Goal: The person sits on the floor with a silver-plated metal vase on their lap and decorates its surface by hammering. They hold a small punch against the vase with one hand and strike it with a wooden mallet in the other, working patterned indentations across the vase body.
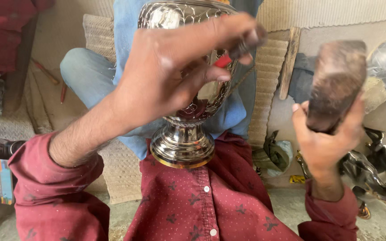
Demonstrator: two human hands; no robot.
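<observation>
Closest, the right hand (325, 143) at four o'clock grips a worn wooden mallet (338, 82) raised in open room; a skewed blow could glance off and dent the vase. Centre, the shiny engraved metal vase (185, 134) lies tilted on the lap, foot toward the shirt, so it could roll. The left hand (166, 76) pinches a small dark punch (245, 47) against its wall near twelve o'clock; fingers risk the mallet. Dark metal figurines (380, 169) crowd the right edge

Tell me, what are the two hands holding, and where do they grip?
Left hand pinches a small dark tool against the metal vase. Right hand grips a wooden block by its lower end.
</observation>
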